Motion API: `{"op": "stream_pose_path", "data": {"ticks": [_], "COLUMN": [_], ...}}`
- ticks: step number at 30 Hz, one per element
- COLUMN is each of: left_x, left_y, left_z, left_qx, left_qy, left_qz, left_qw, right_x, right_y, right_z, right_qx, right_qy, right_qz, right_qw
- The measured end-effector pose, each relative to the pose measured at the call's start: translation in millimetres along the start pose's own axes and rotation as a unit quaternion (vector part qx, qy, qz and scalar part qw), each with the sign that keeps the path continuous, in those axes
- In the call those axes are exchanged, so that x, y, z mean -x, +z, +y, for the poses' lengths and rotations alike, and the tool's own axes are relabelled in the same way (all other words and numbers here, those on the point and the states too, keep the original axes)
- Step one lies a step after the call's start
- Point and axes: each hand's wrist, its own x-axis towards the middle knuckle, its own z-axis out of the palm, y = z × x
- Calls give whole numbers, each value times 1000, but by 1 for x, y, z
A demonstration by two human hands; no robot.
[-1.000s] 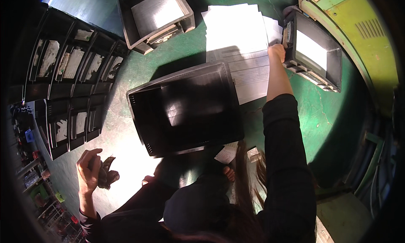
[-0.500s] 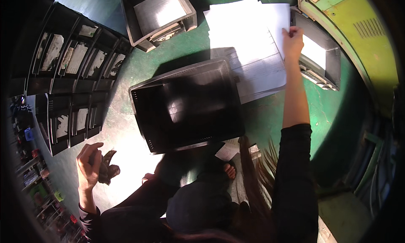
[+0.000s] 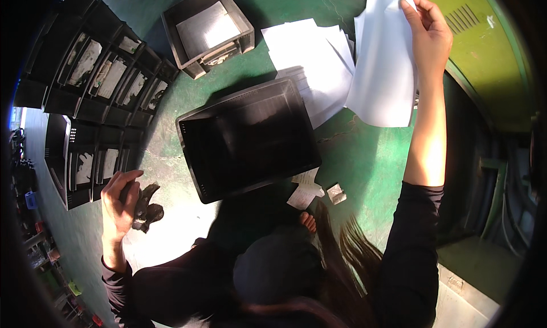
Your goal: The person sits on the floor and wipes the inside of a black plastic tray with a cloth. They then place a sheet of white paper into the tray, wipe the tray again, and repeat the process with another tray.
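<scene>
My right hand pinches a white sheet of paper by its upper right edge, thumb in front. The sheet is raised off the floor and bows along its length. More white sheets lie fanned on the green floor to its left, partly under the edge of a black plastic bin. Out on the left, my left hand has its fingers curled, the index finger stretched out. A dark crumpled rag-like thing shows beside its palm; exactly how it is gripped is hidden.
A grey bin with a light sheet inside stands at the far left of the papers. Stacked black bins line the left side. A yellow-green cabinet stands at right. Torn paper scraps lie near my foot.
My right hand has lifted a sheet off the pile and carried it right and away from me. The left hand and the dark thing beside it have shifted slightly upward in view.
</scene>
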Motion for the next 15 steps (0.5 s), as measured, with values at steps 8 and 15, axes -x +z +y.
{"op": "stream_pose_path", "data": {"ticks": [8, 15], "left_x": [-3, 1], "left_y": [1, 11], "left_z": [4, 0], "left_qx": [82, 114], "left_qy": [33, 70], "left_qz": [-64, -124], "left_qw": [994, 983], "right_x": [102, 237], "right_y": [44, 73], "right_z": [-92, -74], "right_qx": [96, 30], "right_qy": [-318, -321], "right_qz": [-346, -351], "right_qw": [877, 879]}}
